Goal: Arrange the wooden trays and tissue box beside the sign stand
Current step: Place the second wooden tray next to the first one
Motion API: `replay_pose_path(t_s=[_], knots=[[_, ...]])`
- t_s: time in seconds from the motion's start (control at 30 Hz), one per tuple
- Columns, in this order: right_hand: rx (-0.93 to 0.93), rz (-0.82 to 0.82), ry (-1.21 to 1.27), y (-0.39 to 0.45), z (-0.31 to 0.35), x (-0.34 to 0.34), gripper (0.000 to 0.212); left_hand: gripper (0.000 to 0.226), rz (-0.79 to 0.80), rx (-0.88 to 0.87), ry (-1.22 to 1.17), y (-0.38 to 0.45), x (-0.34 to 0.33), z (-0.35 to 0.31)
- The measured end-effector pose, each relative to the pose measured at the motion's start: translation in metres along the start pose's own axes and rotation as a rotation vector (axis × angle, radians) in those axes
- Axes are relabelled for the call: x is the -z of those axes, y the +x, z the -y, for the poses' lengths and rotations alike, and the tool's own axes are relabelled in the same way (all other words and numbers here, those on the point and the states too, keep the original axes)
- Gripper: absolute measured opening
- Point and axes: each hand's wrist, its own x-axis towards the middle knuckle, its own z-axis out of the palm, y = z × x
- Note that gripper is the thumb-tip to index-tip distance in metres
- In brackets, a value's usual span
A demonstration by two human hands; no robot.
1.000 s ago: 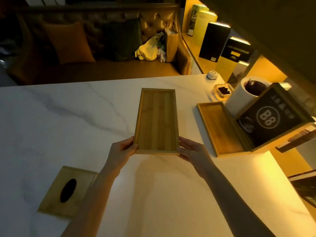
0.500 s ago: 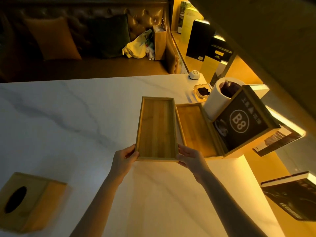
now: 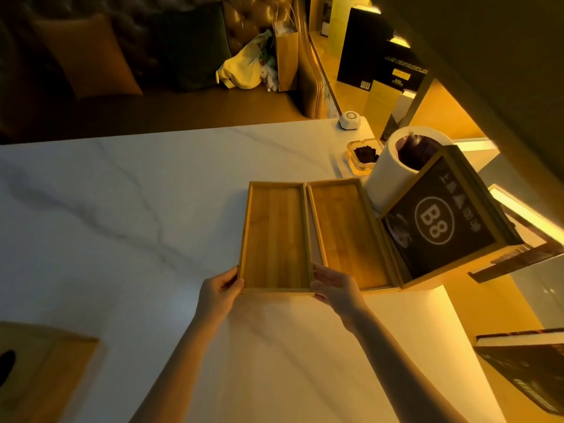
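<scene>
Two long wooden trays lie side by side on the white marble table (image 3: pixel 122 209). My left hand (image 3: pixel 221 290) grips the near left corner of the left tray (image 3: pixel 276 239), and my right hand (image 3: pixel 334 286) grips its near right corner. The right tray (image 3: pixel 348 233) touches it along one long edge and sits against the black "B8" sign stand (image 3: pixel 436 227). A wooden tissue box (image 3: pixel 42 370) with a dark oval slot stands at the near left of the table, partly cut off by the frame.
Behind the sign stand are a white paper roll (image 3: pixel 393 172), a glass ashtray (image 3: pixel 363 155) and a small white call button (image 3: pixel 349 119). A leather sofa with cushions and a paper bag (image 3: pixel 287 56) lies beyond the table. Books (image 3: pixel 531 361) lie at the right.
Both hands carried the left tray rightward until it came to rest flush against the tray by the sign stand. My view shifted right, so the tissue box slid toward the left edge.
</scene>
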Motion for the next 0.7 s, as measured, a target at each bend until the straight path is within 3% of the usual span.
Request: replay_pose_path(t_s=[0.2, 0.5, 0.7], knots=[[0.033, -0.036, -0.031, 0.006, -0.007, 0.001, 0.039, 0.034, 0.019, 0.028, 0.025, 0.007, -0.008, 0.004], [0.224, -0.227, -0.513, 0.007, -0.02, -0.017, 0.034, 0.034, -0.021, -0.009, 0.326, 0.011, -0.017, 0.021], [0.228, -0.292, -0.583, 0.006, -0.028, -0.026, 0.033, 0.032, -0.029, -0.013, 0.37, 0.008, -0.022, 0.025]])
